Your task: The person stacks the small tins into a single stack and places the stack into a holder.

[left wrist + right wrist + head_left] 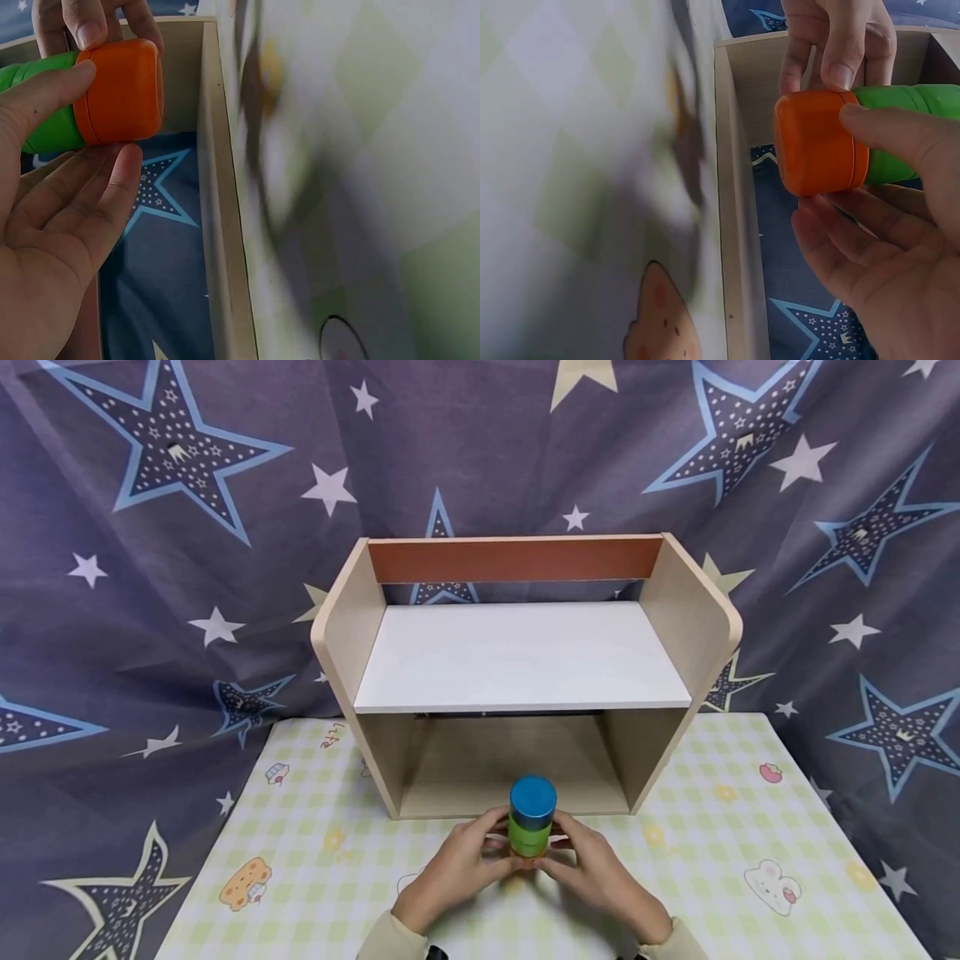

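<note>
A cylinder with a blue top, green middle and orange bottom (530, 827) is held upright just in front of the shelf. The orange bottom (124, 94) is apart from the tablecloth, which carries a shadow below it. My left hand (467, 858) grips the cylinder from the left, its thumb near the seam of green and orange. From the other side my right hand (592, 866) grips it too, its thumb (885, 127) across the same seam. Whether the cylinder is one piece or several stacked parts, I cannot tell.
A wooden shelf unit (522, 656) with a white upper board, a lower compartment and a reddish back rail stands on the table. Under it lies a green checked tablecloth (720, 860) with cartoon prints. Behind hangs a dark curtain (480, 452) with stars.
</note>
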A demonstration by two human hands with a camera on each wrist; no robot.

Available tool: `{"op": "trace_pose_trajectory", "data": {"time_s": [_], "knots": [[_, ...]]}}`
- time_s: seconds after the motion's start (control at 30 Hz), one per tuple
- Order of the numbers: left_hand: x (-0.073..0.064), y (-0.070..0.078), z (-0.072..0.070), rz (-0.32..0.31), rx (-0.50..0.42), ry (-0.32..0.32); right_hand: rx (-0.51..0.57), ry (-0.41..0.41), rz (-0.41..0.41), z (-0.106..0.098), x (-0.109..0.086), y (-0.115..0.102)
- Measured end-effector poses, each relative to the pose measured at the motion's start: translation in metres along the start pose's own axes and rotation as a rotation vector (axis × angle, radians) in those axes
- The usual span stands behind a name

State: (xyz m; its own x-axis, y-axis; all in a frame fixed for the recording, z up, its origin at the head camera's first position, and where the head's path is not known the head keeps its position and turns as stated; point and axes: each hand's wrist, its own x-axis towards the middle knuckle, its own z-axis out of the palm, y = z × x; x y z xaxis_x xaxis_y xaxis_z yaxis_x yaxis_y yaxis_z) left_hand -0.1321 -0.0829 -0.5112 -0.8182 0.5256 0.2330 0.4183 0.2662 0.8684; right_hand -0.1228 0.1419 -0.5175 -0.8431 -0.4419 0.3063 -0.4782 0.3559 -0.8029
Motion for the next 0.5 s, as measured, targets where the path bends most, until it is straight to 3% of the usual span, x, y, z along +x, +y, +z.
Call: {"op": "trace_pose_trajectory", "data": {"time_s": [0.17, 0.5], "knots": [[0.002, 0.005, -0.005, -0.015, 0.030, -0.010, 0.004, 0.005, -0.021, -0.004, 0.003, -0.006], [0.005, 0.013, -0.012, 0.018, 0.116, 0.000, -0.009, -0.005, -0.018, -0.013, 0.007, -0.020]]}}
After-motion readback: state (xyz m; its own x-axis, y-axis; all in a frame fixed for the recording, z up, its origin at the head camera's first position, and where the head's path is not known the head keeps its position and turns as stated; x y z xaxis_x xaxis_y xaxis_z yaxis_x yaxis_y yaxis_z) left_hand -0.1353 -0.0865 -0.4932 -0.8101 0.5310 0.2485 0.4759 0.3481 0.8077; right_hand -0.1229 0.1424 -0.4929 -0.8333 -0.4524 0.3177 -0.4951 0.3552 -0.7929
